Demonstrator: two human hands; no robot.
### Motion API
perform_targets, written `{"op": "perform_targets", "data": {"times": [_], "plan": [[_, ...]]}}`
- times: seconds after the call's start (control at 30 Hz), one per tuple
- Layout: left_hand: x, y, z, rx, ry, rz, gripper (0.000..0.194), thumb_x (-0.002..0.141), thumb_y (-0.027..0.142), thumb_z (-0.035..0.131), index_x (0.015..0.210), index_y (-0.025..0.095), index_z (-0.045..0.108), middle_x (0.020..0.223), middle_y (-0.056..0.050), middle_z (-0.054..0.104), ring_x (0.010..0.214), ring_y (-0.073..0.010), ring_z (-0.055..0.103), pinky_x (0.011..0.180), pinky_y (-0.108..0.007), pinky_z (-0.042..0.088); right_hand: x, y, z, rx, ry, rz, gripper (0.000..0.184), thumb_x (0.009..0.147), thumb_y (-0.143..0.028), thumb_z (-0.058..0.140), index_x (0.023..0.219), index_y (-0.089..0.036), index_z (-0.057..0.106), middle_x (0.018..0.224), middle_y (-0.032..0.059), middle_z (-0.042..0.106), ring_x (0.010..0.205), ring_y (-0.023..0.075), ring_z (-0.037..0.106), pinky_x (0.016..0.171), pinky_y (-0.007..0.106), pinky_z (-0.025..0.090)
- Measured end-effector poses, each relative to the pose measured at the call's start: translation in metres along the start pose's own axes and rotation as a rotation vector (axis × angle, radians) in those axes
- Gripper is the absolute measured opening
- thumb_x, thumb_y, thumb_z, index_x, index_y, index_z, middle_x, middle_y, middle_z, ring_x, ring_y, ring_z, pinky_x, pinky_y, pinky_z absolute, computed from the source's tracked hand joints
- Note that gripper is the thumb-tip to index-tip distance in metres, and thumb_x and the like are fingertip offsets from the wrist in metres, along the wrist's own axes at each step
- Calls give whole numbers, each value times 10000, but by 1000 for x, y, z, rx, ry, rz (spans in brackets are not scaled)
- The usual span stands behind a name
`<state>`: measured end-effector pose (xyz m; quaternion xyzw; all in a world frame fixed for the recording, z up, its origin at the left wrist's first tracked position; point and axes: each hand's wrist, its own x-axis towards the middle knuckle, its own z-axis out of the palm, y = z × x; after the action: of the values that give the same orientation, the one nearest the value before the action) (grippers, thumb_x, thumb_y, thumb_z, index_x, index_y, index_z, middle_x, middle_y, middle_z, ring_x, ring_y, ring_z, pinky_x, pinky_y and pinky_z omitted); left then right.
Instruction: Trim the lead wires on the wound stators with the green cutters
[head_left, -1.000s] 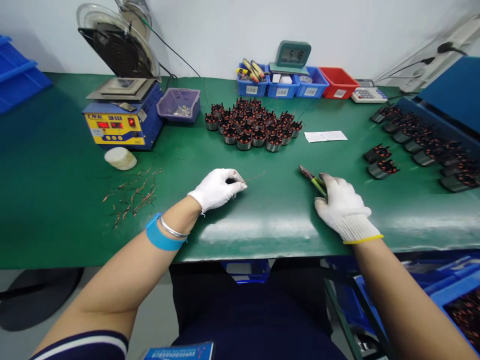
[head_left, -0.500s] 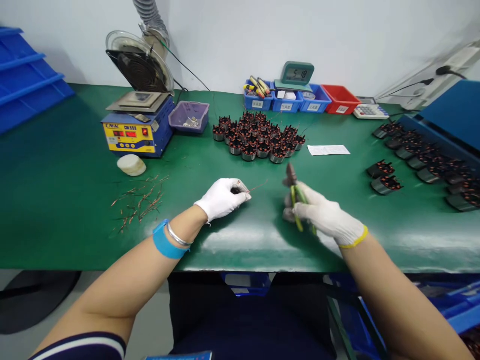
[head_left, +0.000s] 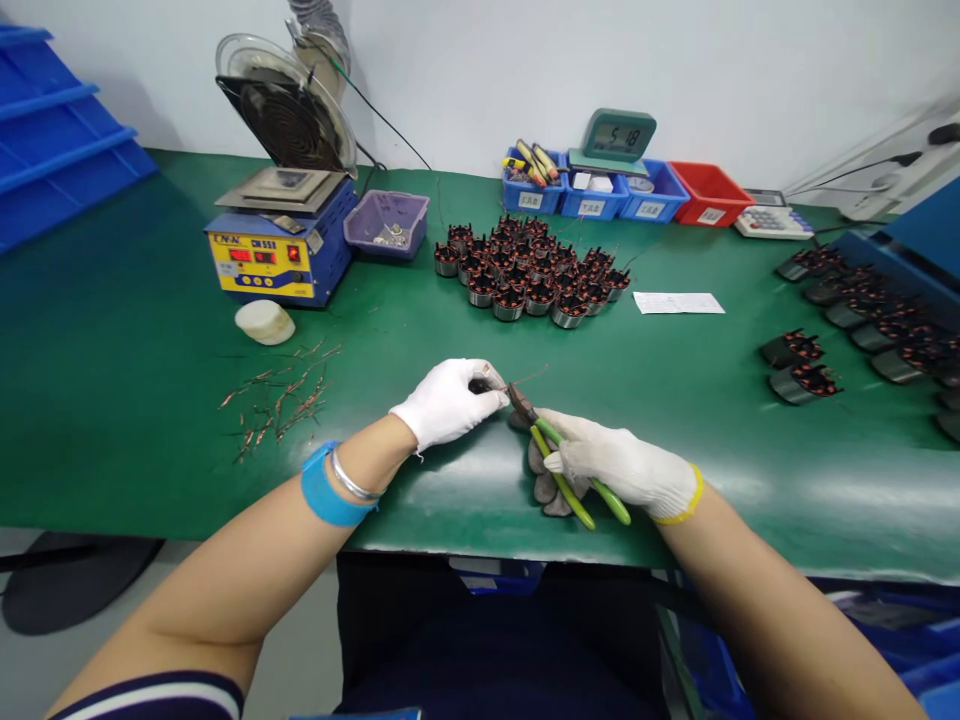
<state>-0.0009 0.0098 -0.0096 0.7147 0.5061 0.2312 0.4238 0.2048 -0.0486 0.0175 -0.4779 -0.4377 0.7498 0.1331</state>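
Observation:
My left hand, in a white glove, is curled around a small dark wound motor stator, mostly hidden by the fingers. From it a thin copper wire sticks out to the right. My right hand, gloved in white with grey fingertips, grips green-handled cutting pliers. Their jaws point up and left, close to the left fingertips and the base of the wire. Whether the jaws touch the wire I cannot tell. Beyond the hands stands a cluster of stators with copper windings.
Copper wire scraps lie at left, near a round white pad and a blue-yellow solder pot. A purple tray, blue bins and a red bin line the back. More stators stand at right, past a paper slip.
My right hand has brought the pliers left and down, their jaws now beside the left fingertips. The left hand keeps its grip in nearly the same place. The view has shifted slightly.

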Motion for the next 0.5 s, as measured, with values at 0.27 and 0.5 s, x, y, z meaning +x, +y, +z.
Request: {"op": "perform_targets", "data": {"times": [0.27,0.5], "plan": [[0,-2,0,22,6,8,147,730,314,613,779,188,671,692,-6,675,641,-159,595,620,-281,473,4,1,1,-80,13,-8,516,742,-203,565,1245,-204,449,605,-52,608,523,140,608,506,241,536],[1,-2,0,61,2,14,148,724,312,610,777,190,673,759,-13,709,718,-178,635,672,-296,484,5,-2,-2,-164,-48,1,506,757,-225,562,1240,-199,410,594,-41,626,520,165,626,470,243,507]]}}
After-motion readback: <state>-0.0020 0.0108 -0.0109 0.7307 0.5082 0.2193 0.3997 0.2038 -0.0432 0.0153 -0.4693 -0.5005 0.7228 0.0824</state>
